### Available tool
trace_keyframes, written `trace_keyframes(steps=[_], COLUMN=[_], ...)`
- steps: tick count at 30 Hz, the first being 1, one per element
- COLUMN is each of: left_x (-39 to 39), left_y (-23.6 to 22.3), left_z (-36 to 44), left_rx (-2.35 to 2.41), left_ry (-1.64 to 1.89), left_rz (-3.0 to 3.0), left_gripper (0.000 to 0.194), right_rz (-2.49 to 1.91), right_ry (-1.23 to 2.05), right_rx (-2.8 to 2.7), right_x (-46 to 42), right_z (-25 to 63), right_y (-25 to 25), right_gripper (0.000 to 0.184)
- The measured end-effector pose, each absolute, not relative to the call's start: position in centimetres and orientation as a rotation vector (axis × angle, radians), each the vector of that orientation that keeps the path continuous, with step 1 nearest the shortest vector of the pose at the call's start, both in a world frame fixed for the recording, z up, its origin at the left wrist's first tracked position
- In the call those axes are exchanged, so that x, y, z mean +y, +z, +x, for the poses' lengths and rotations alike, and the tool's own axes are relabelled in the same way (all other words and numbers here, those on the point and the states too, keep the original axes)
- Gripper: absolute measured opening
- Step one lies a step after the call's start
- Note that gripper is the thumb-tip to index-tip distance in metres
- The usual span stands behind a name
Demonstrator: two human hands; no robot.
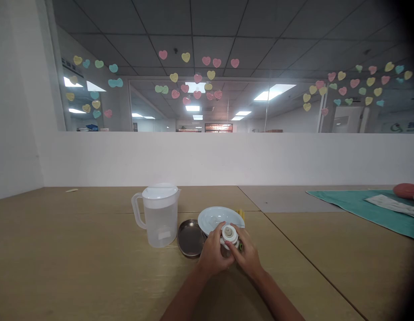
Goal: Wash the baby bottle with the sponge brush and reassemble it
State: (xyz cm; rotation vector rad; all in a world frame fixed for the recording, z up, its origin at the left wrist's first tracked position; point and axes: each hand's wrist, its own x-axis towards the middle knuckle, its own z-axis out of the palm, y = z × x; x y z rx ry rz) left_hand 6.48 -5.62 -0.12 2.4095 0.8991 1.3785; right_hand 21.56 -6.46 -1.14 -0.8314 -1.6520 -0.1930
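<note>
Both hands are wrapped round a small white bottle-like thing with a round top and a pale nozzle point(229, 232), tilted toward me. My left hand point(213, 253) grips its left side. On the right, my right hand point(248, 255) closes round it, with the thumb across the front of the white ring. Its lower part is hidden by my fingers. Just behind the hands stands a pale blue bowl point(207, 216) with something clear and glossy inside. A dark round metal tray point(190, 238) lies left of my left hand, partly under the bowl's edge.
A clear plastic pitcher point(161, 223) with a white lid stands left of the tray. Something yellow point(240, 214) shows behind the bowl. A teal cloth point(347, 200) lies far right, bearing a white cloth and a red object point(406, 191). A white wall point(193, 158) rises behind the table.
</note>
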Motion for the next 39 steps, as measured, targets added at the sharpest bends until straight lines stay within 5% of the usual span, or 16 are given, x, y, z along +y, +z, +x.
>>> trace_keyframes(steps=[7, 16, 39], left_x=[-5.8, -5.7, -6.0], left_y=[0.0, -0.2, 0.3], left_z=[6.6, 6.6, 6.5], left_rx=[0.936, 0.98, 0.972], left_ry=[1.373, 1.382, 1.351], left_rz=[2.416, 2.437, 2.491], left_gripper=[0.08, 0.078, 0.069], right_rz=[-0.849, -0.698, -0.795], right_ry=[-0.387, 0.111, 0.647], right_rx=[-1.355, -0.772, -1.073], right_x=[-5.4, -5.7, -3.5], right_z=[21.7, 21.6, 22.1], right_y=[-3.2, -0.2, -1.5], right_gripper=[0.049, 0.069, 0.063])
